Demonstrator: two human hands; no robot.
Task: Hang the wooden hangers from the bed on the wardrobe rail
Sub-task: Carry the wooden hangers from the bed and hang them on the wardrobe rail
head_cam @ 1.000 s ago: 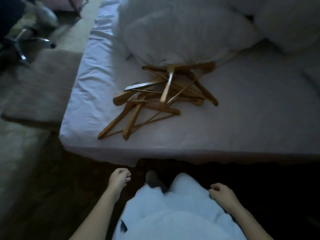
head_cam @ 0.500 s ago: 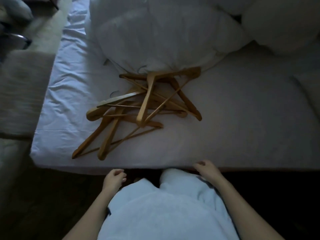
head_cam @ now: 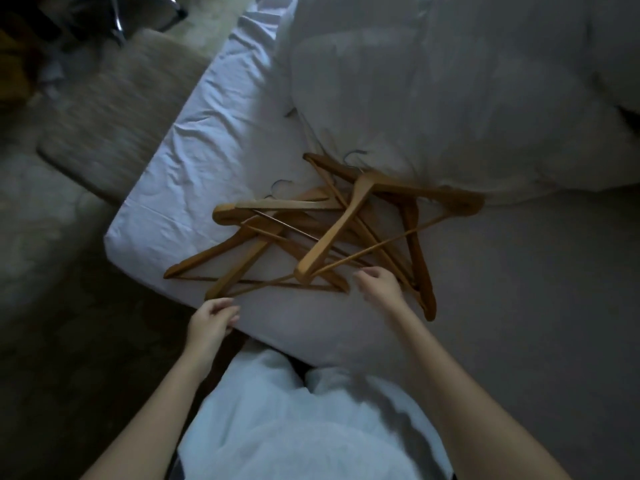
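Several wooden hangers lie in a tangled pile on the bed, near its left front corner, their metal hooks pointing toward the bedding. My right hand reaches over the sheet with fingers apart, just short of the near end of the topmost hanger. At the bed's front edge my left hand hovers with fingers loosely curled, just below the tip of the lowest hanger. Neither hand holds anything. The wardrobe rail is out of sight.
A bulky white duvet and pillows press against the far side of the pile. A beige rug lies on the floor left of the bed. Chrome chair legs stand at the top left. The room is dim.
I have come closer to the bed and the view has swung right. Both hands rose from my sides; the right one moved out over the sheet to the pile, the left to the bed's edge.
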